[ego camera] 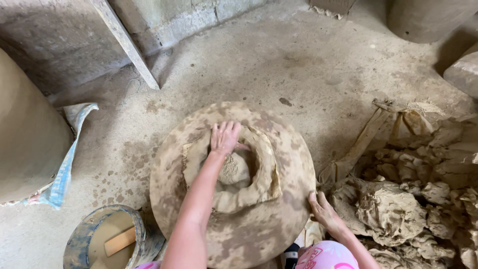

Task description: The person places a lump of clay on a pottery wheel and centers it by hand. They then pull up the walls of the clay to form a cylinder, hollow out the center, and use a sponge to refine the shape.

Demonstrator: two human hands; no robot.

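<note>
Nearest, right hand [322,211] rests flat, grasping nothing, on the rim of the round clay-smeared turntable disc [279,219], likely steadying it; farther, left hand [224,137] presses open-palmed, not clenched, on the disc-centred thick ring of wet tan clay [261,174], forearm hiding its near wall.

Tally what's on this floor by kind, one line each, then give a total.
Round clay-smeared wheel disc: 1
Clay ring with a lump inside, under the left hand: 1
Bucket of muddy water with a wooden tool: 1
Heap of raw clay beside the right hand: 1
Large clay vessels partly in view: 3
Leaning wooden plank: 1
Total: 8
</note>
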